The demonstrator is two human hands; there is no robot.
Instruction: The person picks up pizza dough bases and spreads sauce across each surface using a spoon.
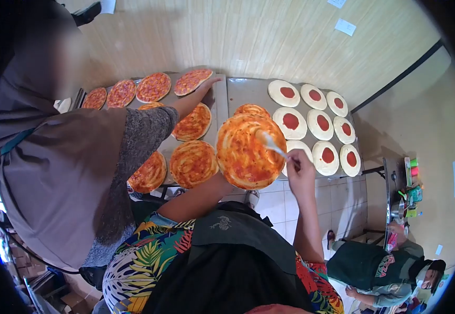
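My left hand (220, 184) holds up a round pizza base (246, 162) from below; the fingers are hidden under it. Red-orange sauce covers most of this base in swirls. In my right hand (301, 168) a spoon (274, 145) is gripped by its handle, its bowl against the sauced top. Behind the held base, another sauced base (252, 109) shows partly. On the right tray, several pale bases (327, 165) each carry a red sauce spot in the middle. Sauced bases (193, 165) lie to the left.
A co-worker's arm (151, 128) reaches across the left tray (221, 104), the hand beside a topped pizza (193, 81). Other topped pizzas (153, 88) line the back. Another person (374, 267) stands at lower right near a side table with a pot (396, 210).
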